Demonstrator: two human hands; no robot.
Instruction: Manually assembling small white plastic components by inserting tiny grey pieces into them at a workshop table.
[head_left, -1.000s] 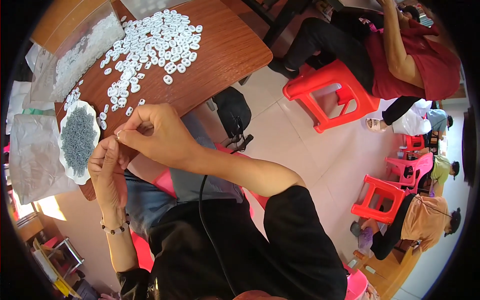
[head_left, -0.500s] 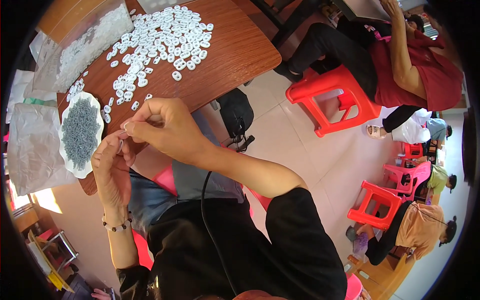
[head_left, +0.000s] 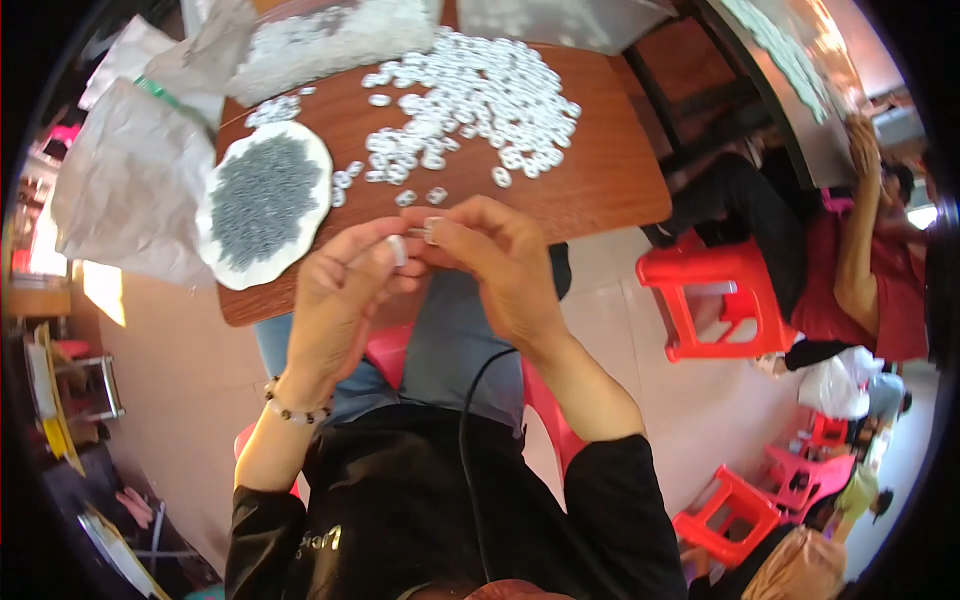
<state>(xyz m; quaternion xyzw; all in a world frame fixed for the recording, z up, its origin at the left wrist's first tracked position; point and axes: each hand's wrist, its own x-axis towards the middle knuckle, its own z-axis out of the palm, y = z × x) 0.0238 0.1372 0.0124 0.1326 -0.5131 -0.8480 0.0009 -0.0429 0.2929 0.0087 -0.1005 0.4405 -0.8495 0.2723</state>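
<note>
My left hand (head_left: 338, 300) is closed in a pinch on a small white oval plastic piece (head_left: 398, 250). My right hand (head_left: 515, 275) is also closed, its thumb and forefinger pinching a small whitish piece (head_left: 431, 229). Between the fingertips of both hands runs a thin, short pin-like part (head_left: 416, 232), too small to make out fully. Just beyond the hands, a white scalloped plate (head_left: 323, 170) bears a heap of small grey screw-like pieces (head_left: 262, 200). Farther back lies a spread of white oval two-hole pieces (head_left: 490, 95) on the brown wooden table (head_left: 610, 170).
A clear container of white pieces (head_left: 335, 45) stands at the table's far side, with crumpled pale bags (head_left: 135, 190) to the left. On the right, a person in a dark red shirt (head_left: 850, 275) sits on a red plastic stool (head_left: 700, 300). A black cable (head_left: 468, 430) hangs down my front.
My view has turned, so the table and hands appear farther right. Both hands stay fingertip to fingertip; the white oval piece in my left fingers now shows more plainly.
</note>
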